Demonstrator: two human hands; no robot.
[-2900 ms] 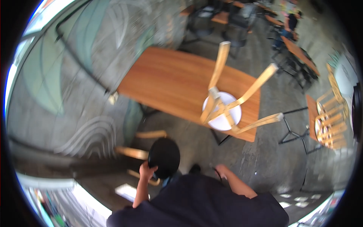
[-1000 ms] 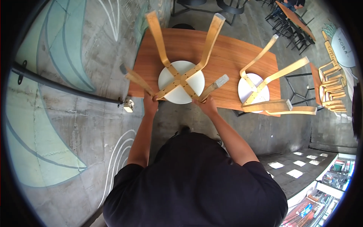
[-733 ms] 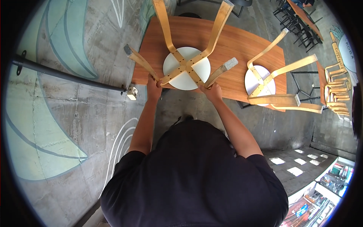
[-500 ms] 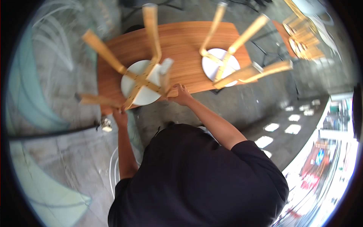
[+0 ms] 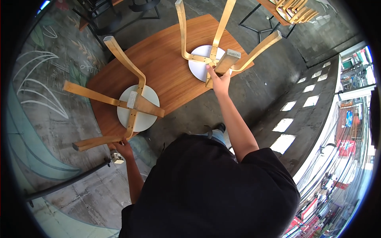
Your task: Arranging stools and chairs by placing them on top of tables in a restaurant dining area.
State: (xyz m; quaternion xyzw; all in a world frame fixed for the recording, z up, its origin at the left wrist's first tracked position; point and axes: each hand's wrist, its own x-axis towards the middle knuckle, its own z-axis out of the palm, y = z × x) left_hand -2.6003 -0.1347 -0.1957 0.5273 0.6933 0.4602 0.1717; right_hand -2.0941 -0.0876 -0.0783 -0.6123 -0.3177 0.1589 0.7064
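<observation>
Two upturned stools with white round seats and bent wooden legs rest on a wooden table point(image 5: 170, 71). My left hand point(image 5: 125, 150) grips a leg of the left stool point(image 5: 149, 117), close to the bend beside its seat, with the fingers partly hidden by the wood. Stretched farther out, my right hand point(image 5: 220, 82) has its thumb and fingers around the near leg of the right stool point(image 5: 197, 70), just below that leg's grey-tipped end. The other legs of both stools point up and outward.
A second table point(image 5: 274, 10) at the far right bears a row of upturned wooden-legged stools point(image 5: 299, 11). Dark chairs point(image 5: 105, 20) stand at the far left. A black rail point(image 5: 69, 180) runs along the painted wall at left. A grey wall with square openings point(image 5: 283, 125) stands at right.
My right hand has left the near leg of the left stool and moved right to the right stool's leg. My left hand stays at the left stool. The view has shifted and turned.
</observation>
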